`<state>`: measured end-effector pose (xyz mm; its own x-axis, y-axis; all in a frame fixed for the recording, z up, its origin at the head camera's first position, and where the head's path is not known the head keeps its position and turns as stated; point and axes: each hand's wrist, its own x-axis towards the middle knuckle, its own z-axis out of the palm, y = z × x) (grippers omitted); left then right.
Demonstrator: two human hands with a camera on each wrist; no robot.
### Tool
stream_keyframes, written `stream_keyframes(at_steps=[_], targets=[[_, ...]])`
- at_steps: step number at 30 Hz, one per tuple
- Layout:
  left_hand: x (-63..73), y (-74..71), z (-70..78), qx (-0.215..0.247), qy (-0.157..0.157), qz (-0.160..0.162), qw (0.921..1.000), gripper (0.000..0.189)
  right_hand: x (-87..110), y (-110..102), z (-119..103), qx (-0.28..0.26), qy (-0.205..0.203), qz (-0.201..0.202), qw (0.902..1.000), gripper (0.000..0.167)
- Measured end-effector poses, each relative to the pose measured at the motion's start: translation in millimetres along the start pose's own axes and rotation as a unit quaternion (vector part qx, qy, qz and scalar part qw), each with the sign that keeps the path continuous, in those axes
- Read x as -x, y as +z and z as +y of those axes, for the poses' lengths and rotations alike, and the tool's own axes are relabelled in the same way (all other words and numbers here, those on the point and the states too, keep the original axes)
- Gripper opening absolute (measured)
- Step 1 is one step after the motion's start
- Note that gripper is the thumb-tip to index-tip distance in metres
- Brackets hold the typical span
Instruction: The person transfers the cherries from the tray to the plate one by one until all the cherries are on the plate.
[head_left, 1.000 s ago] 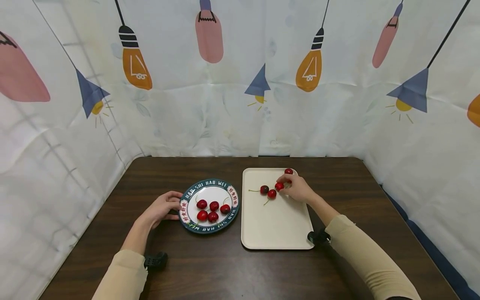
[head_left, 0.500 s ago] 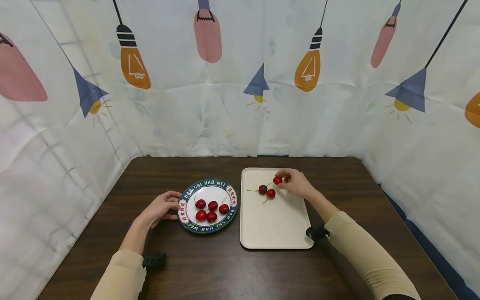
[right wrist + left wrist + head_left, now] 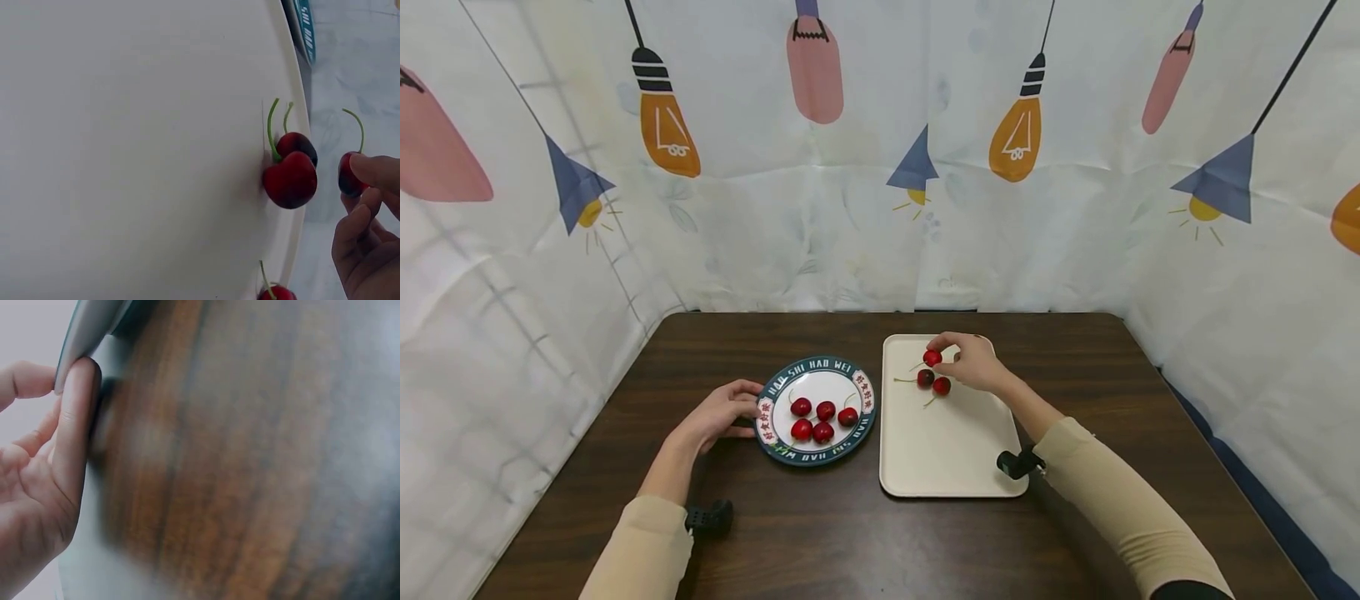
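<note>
1 cherry (image 3: 932, 357) pinched in rt hand (image 3: 974, 364) | lt hand (image 3: 727, 413) pinches plate (image 3: 820, 386) edge | prob. light, slick, bruises easily; hold @ sides

My cherries (image 3: 823, 432) look smooth and glossy, my plate (image 3: 824, 384) smooth, the tray (image 3: 951, 446) matt and plastic-like, the bench (image 3: 820, 533) wood-grained with a soft shine, my sleeves (image 3: 1131, 504) matt cloth.

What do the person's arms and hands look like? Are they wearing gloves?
No gloves: the left hand and right hand are bare. The left sleeve and right sleeve are plain beige and end before the hands. A small black gadget sits by each cuff, one left, one right.
</note>
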<state>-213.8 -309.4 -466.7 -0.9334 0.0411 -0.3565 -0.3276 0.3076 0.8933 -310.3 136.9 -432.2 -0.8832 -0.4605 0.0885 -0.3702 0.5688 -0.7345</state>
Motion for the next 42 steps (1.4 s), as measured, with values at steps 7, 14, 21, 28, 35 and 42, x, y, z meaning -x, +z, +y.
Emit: stream_keyframes(at_steps=[7, 14, 21, 28, 35, 42], targets=[[4.4, -2.6, 7.9, -0.008, -0.002, -0.003, 1.0000, 0.052, -6.8, 13.8, -12.6, -0.004, -0.007, -0.022, 0.9997, 0.030], [3.7, -6.6, 6.8, 0.004, -0.004, -0.005, 1.0000, 0.055, -11.2, 26.6, -24.7, -0.007, -0.011, -0.039, 0.9992, 0.032], [2.5, -8.7, -2.2, 0.029, -0.015, -0.021, 0.9993, 0.059, -16.2, 40.7, -34.6, -0.002, -0.025, -0.069, 0.9973, 0.031], [-0.7, -10.1, -6.9, 0.050, -0.010, -0.033, 0.9982, 0.060, -18.3, 53.6, -41.0, -0.003, -0.055, -0.093, 0.9942, 0.030], [-5.9, -13.4, -8.9, 0.066, 0.000, -0.046, 0.9968, 0.060, -20.5, 65.1, -48.5, 0.000, -0.071, -0.096, 0.9928, 0.029], [-8.7, -12.7, -9.9, 0.071, 0.001, -0.050, 0.9962, 0.062, -20.6, 74.6, -54.6, -0.004, -0.064, -0.109, 0.9920, 0.033]])
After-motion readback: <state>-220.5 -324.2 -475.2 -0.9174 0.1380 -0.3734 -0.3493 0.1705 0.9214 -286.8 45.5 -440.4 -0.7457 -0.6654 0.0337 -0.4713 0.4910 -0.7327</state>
